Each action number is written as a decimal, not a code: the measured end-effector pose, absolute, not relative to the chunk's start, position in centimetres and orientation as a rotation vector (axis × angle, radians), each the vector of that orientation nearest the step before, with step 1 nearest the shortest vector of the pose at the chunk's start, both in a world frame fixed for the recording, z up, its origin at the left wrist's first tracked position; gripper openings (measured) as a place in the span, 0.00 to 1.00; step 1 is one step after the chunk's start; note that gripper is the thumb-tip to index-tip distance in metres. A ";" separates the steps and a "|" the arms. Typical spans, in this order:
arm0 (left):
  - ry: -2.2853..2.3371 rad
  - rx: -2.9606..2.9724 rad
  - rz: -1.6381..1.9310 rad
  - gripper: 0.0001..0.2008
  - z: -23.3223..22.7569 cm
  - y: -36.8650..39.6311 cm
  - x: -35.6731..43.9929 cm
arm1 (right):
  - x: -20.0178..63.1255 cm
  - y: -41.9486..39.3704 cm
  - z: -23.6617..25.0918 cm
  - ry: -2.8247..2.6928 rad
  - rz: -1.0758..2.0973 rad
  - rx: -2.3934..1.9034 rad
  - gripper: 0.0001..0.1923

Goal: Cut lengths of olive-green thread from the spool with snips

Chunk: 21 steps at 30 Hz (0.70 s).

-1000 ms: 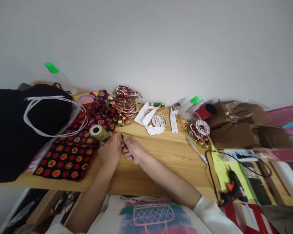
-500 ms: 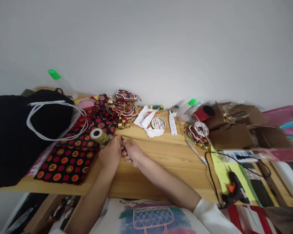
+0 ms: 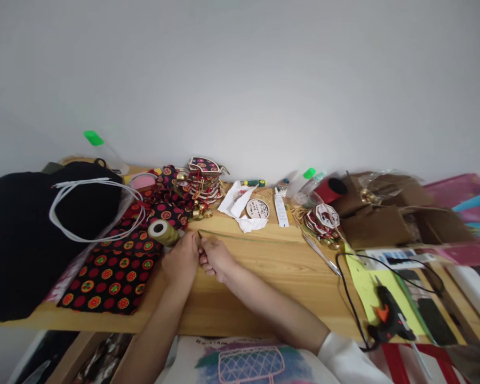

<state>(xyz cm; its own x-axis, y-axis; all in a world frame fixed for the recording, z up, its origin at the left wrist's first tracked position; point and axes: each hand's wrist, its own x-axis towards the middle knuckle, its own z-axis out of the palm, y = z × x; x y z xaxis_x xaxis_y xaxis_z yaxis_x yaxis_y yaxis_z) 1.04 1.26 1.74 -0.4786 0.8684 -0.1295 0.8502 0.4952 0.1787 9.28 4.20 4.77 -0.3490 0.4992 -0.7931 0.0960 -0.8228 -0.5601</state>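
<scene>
Both hands stay put since a moment ago, the left hand and right hand still pinching one end of a thin green thread lying along the wooden table, beside the thread spool.

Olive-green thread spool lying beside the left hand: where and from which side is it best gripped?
Probably around the wound barrel of the olive-green thread spool, from above. It lies on its side on the patterned black-and-red fabric, white core end facing left, so its curved sides are exposed. The left hand is nearest; both hands pinch something small.
</scene>
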 end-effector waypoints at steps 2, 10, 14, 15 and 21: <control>2.537 1.481 0.144 0.17 1.8 1.3 1.1 | 9.3 4.2 4.7 -0.790 2.254 -1.612 0.18; 2.581 1.496 0.206 0.17 1.9 1.3 1.1 | 9.4 4.2 4.7 -0.913 2.224 -1.621 0.18; 2.582 1.514 0.219 0.16 1.7 1.2 1.0 | 9.6 4.0 4.5 -1.066 2.169 -1.633 0.18; 2.576 1.517 0.218 0.16 1.7 1.1 1.0 | 9.8 3.8 4.4 -1.120 2.139 -1.635 0.18; 2.560 1.521 0.180 0.17 1.9 1.1 1.1 | 12.5 1.6 4.4 -1.766 1.504 -1.570 0.07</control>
<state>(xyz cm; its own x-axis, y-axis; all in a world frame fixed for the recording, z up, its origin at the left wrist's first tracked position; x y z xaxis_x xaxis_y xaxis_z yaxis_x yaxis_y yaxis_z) 1.06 1.09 1.89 -0.4710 0.8790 -0.0743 0.8599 0.4763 0.1835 12.48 1.65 4.38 -0.3323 0.8658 -0.3742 0.5073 -0.1704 -0.8448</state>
